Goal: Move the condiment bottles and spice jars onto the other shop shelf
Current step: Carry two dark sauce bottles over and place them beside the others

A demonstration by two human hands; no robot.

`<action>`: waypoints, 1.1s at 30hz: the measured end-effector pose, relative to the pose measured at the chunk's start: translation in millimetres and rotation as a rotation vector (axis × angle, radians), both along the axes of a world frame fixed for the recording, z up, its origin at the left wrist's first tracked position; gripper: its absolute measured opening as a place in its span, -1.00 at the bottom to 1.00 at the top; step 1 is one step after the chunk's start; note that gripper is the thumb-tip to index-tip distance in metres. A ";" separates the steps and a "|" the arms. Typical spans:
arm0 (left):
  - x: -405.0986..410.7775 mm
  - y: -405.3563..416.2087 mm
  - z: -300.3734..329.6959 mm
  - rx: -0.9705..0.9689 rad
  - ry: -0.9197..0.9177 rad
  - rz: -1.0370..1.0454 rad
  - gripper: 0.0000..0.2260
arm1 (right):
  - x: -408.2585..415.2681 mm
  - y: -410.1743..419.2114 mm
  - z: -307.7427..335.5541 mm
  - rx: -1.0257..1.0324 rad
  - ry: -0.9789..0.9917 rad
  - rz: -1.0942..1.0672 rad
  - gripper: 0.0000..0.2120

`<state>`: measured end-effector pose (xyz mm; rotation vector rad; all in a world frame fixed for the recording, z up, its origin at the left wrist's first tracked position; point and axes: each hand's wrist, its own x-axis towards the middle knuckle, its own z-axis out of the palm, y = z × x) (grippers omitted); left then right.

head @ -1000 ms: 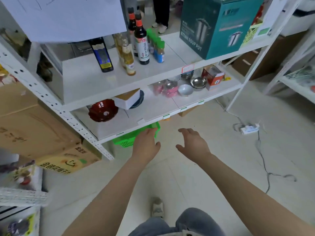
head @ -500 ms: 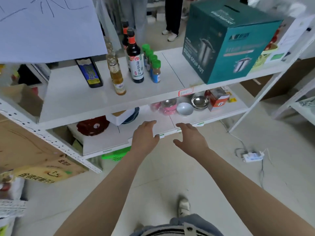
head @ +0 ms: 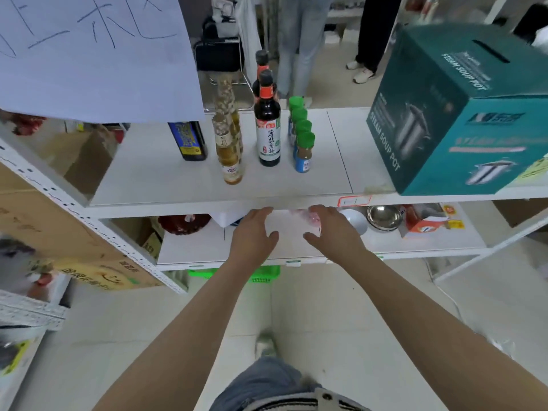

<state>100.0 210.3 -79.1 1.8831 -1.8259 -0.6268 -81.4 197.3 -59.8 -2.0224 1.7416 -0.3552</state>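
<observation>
Both hands are raised in front of the shelf unit, nothing held. Left hand (head: 252, 235) and right hand (head: 332, 229) are seen w/ fingers straight and loosely spread, tips just below the front edge of the upper shelf (head: 148, 176).

Task items are grouped on that shelf at approx 12 o'clock from the hands:
- dark soy bottle (head: 268, 134), red neck band, a second one directly behind it
- pale amber bottle (head: 229, 157) at 11 o'clock, more of the same behind
- row of green-capped spice jars (head: 303, 146) at 1 o'clock, running front to back
- dark blue-label bottle (head: 189, 140) farther out at 10 o'clock, top hidden by a hanging paper sheet (head: 89, 48)

Handling, as judged: the bottles are prob glass, so heavy when full, smooth and breakable; best taken round the body below the shoulder, not by the neck. Tall and narrow, so easily tipped if neighbours are brushed. The jars look light and small; a grip round the body under the cap should do, poss two per hand.

A teal soup pot box (head: 462, 114) sits at 2 o'clock, well apart from the bottles.
</observation>
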 end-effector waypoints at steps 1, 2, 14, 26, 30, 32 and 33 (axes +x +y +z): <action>0.2 -9.2 0.3 -0.004 0.010 0.000 -0.51 | 2.0 -8.9 0.1 0.006 0.002 -0.003 -0.43; 0.4 -18.8 0.3 -0.009 0.021 -0.003 -0.51 | 4.3 -18.0 0.0 0.010 0.000 -0.007 -0.43; 7.2 -101.9 -2.5 -0.032 0.093 -0.025 -0.50 | 7.5 -89.8 3.5 -0.001 -0.009 -0.069 -0.44; -2.3 -149.4 17.3 -0.161 0.338 0.214 -0.48 | 3.3 -133.8 16.5 0.003 -0.091 0.064 -0.47; -8.5 -161.7 27.7 -0.244 0.402 0.257 -0.43 | -6.3 -141.9 26.6 -0.009 -0.139 0.101 -0.49; -7.3 -177.8 32.3 -0.252 0.431 0.310 -0.34 | -8.9 -147.5 34.1 -0.014 -0.167 0.112 -0.51; -5.6 -187.7 33.2 -0.239 0.456 0.339 -0.30 | -9.8 -150.5 37.7 -0.018 -0.173 0.116 -0.51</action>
